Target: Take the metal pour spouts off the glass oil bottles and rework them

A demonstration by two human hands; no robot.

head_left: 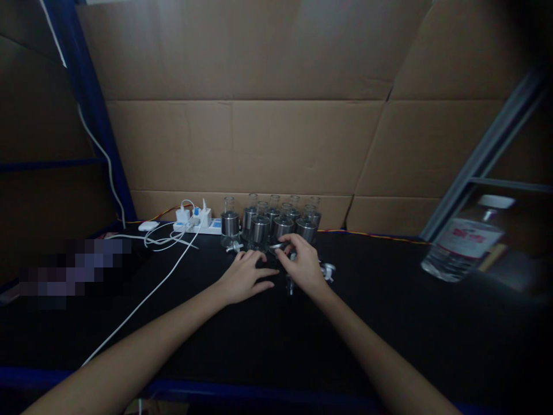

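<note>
My right hand (303,264) is closed, with thumb and fingers pinching a small shiny metal disc-like piece (277,246), perhaps a lid. To its left my left hand (247,278) hovers low over the black tabletop (259,340), fingers spread and holding nothing. Just beyond both hands stand several glass bottles with metal sleeves, among them a left-hand bottle (230,223) and a front bottle (260,229). A small clear-and-silver fitting (235,246) lies near my left fingertips. Another fitting (328,271) shows beside my right wrist, and a third (290,285) is partly hidden below that hand.
A white power strip (213,226) with plugged-in chargers sits back left. From it a white cable (166,276) runs across the table's left side. A large water bottle (466,241) stands at right. Cardboard (298,147) walls the back; a pixelated patch covers the left.
</note>
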